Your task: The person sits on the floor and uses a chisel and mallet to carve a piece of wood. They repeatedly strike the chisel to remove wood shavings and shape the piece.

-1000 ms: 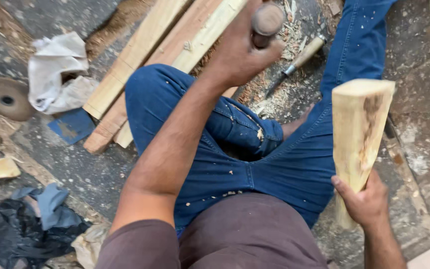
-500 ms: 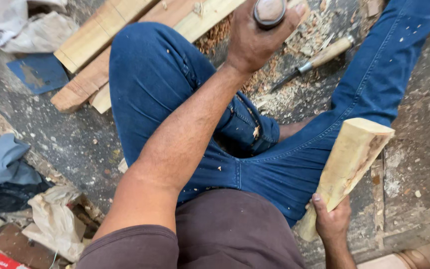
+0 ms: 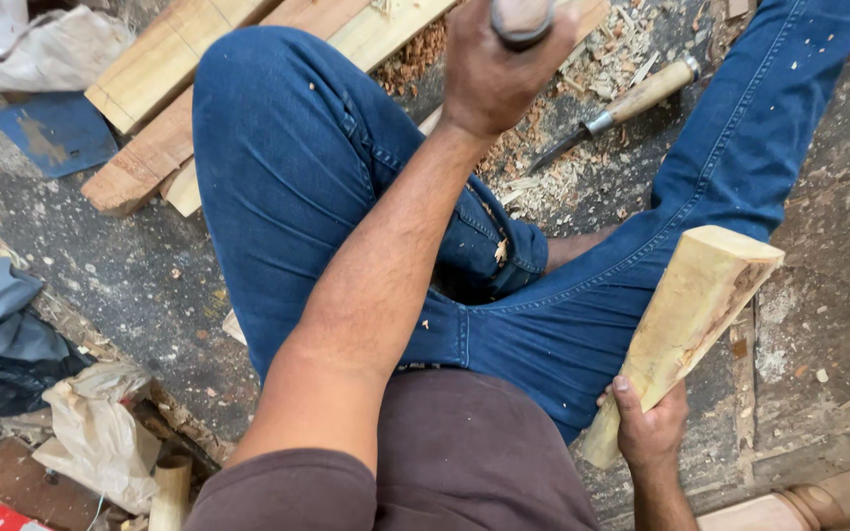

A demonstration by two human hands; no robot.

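Person wears blue denim jeans (image 3: pixel 287 187), dusted with pale wood flecks, and a dark maroon short-sleeved shirt (image 3: pixel 464 452). Forearms bare. One bare foot partly visible.

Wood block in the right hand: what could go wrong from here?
1. The right hand grips the wood block only at its lower end, tilted beside the thigh; it could tip or slip onto the leg.
2. The chisel lies loose among the wood shavings close to the jeans-clad leg; a shift could catch its blade.
3. The left hand holds a round wooden handle raised above the legs.
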